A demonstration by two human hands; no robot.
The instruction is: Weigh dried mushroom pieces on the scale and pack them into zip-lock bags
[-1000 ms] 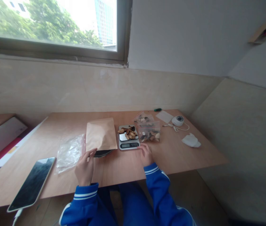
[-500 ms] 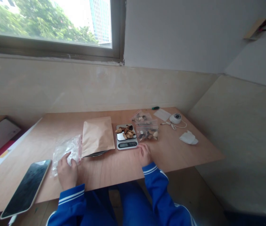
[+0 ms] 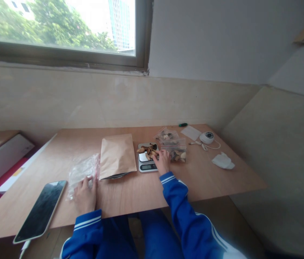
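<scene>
Plain room, likely home or office corner: wooden desk [image 3: 130, 194] under a window [image 3: 60, 32], phone [image 3: 41, 210], small scale [image 3: 147, 162].

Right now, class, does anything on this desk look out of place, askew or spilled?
Nothing is spilled. The black smartphone lies askew, its near corner past the wooden desk edge. The brown paper pouch rests tilted on something dark, so it does not lie flat.

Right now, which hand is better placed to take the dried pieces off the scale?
The right hand. Its fingers are already at the dried pieces on the scale, while the left hand rests on the clear plastic bag, beyond the paper pouch.
</scene>
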